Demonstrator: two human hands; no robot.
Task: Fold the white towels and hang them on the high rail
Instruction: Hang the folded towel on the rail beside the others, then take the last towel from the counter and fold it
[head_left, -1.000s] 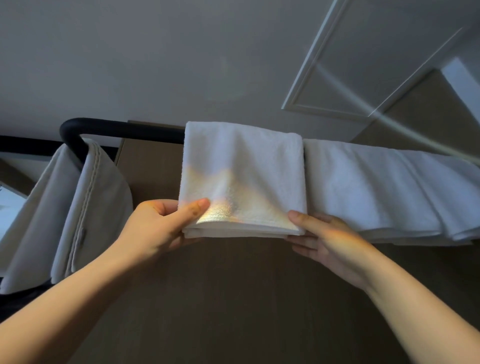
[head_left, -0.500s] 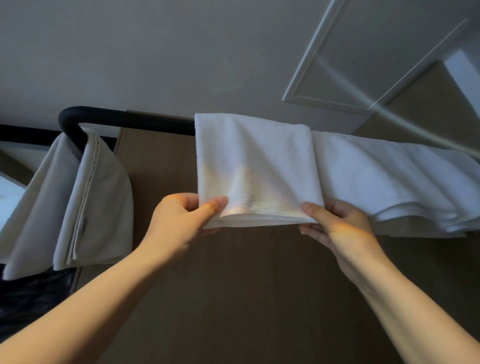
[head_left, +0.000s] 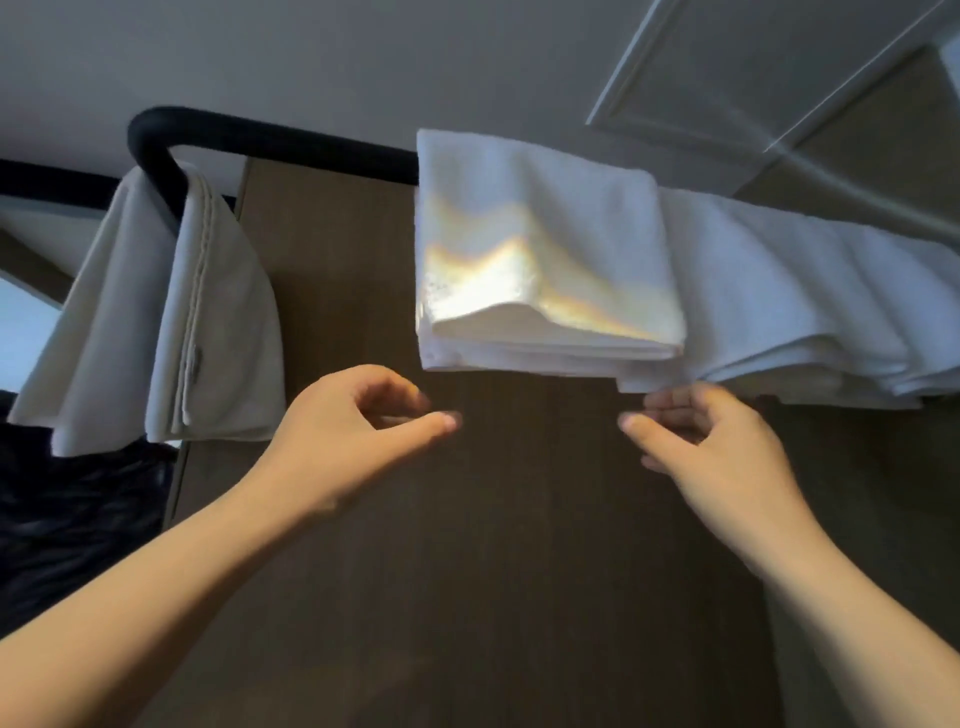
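Note:
A folded white towel hangs over the black high rail, with a patch of coloured light on its front. To its right more white towels lie draped along the same rail. My left hand hovers just below the folded towel's lower left corner, fingers apart and holding nothing. My right hand is below the lower right corner, fingers loosely curled and apart; its fingertips are close under the edge of the towels, and I cannot tell whether they touch.
A beige cloth hangs on the rail's bent left end. A dark brown wood panel stands behind the hands. A dark fabric mass sits at lower left. Above are the ceiling and a white-framed hatch.
Both hands held the folded towel's lower corners before; now they have let go and dropped a little below it. The towel has shifted right along the rail.

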